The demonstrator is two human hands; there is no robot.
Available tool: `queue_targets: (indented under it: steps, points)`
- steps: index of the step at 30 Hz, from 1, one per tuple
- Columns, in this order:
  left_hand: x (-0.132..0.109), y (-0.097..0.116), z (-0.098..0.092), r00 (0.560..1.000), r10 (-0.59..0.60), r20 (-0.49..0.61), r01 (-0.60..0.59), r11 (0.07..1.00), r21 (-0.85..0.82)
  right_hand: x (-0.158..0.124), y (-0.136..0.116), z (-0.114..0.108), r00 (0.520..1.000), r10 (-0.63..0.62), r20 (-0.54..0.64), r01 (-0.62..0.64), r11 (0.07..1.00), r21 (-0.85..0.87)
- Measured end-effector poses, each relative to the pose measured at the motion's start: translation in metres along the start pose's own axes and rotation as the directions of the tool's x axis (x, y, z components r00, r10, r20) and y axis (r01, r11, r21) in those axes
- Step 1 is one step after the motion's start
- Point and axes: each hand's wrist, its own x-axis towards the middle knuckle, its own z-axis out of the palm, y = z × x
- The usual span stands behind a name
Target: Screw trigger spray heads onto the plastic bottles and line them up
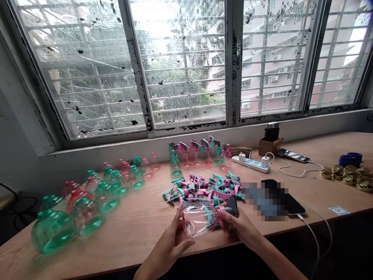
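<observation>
A clear pink-tinted spray bottle point(199, 221) lies on its side in the air near the table's front edge. My left hand point(171, 239) is wrapped round its base end, fingers behind and thumb below. At the neck, my right hand point(236, 225) grips the pink collar of a grey-and-pink trigger spray head point(231, 206). The head sits at the bottle's mouth; how tightly it is on I cannot tell. Just beyond both hands is a pile of loose pink, teal and grey spray heads point(201, 186) with thin tubes.
Several green and pink bottles without heads point(89, 217) stand along the left. Bottles fitted with spray heads point(196, 155) stand by the window wall. To the right are a power strip point(252, 164), a dark phone point(294, 204) on a cable, gold pieces point(351, 175) and blue rings point(349, 159).
</observation>
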Motion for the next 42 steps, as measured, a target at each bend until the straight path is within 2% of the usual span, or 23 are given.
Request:
queue_targets:
  steps: [4,10,19,27,31,38,42]
  points:
    - [-0.001,0.000,0.001,1.000,0.006,-0.002,-0.006,1.000,0.024,0.000,0.000,0.000,1.000,0.005,-0.004,-0.005,1.000,0.007]
    - [-0.002,-0.002,0.001,1.000,0.001,0.013,0.000,0.997,-0.082,0.000,0.000,0.000,1.000,0.001,0.007,-0.001,1.000,0.013]
    - [-0.002,0.003,0.001,1.000,-0.016,0.015,0.017,0.999,-0.044,0.000,0.001,0.001,1.000,0.006,0.003,-0.006,1.000,0.018]
    - [0.000,-0.009,0.003,1.000,0.008,0.015,-0.005,0.985,-0.174,-0.002,-0.004,0.004,1.000,0.003,-0.007,-0.003,1.000,0.011]
    - [0.000,-0.012,0.002,1.000,0.012,0.017,-0.010,0.990,-0.139,-0.002,-0.005,0.004,1.000,0.006,0.004,-0.006,1.000,0.015]
    - [0.000,-0.005,0.002,1.000,-0.003,-0.015,0.003,0.999,-0.033,-0.003,-0.008,0.005,1.000,0.024,-0.008,-0.024,1.000,-0.003]
    - [-0.001,0.000,0.002,1.000,-0.014,-0.011,0.013,1.000,-0.025,-0.002,-0.008,0.006,1.000,0.017,-0.012,-0.017,1.000,0.000]
